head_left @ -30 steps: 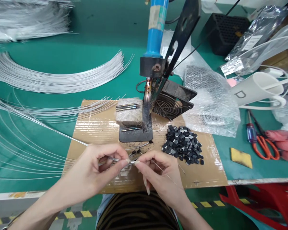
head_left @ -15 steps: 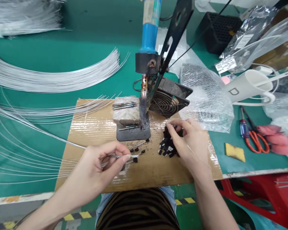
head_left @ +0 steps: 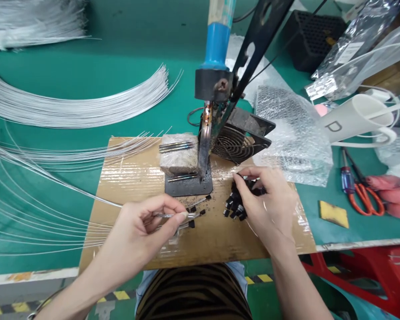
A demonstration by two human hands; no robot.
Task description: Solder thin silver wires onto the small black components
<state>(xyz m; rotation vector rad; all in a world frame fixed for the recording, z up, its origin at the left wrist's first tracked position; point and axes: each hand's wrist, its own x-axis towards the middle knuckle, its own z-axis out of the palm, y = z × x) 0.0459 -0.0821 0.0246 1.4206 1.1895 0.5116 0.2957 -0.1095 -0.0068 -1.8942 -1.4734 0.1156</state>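
The left hand point(head_left: 143, 231) pinches a thin wire point(head_left: 168, 215) by its end in a narrow grip over the cardboard sheet point(head_left: 126, 178) on the counter. The right hand point(head_left: 270, 204) curls over the pile of small black parts point(head_left: 235, 208), so the step looks like picking out one part. Whether that grip has closed on a part I cannot tell; lifting a single one calls for a fine fingertip pinch.

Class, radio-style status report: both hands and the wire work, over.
Left hand pinching thin wire ends above cardboard. Right hand fingers in black component pile, hold unclear. Soldering iron mounted behind, clear of both hands.
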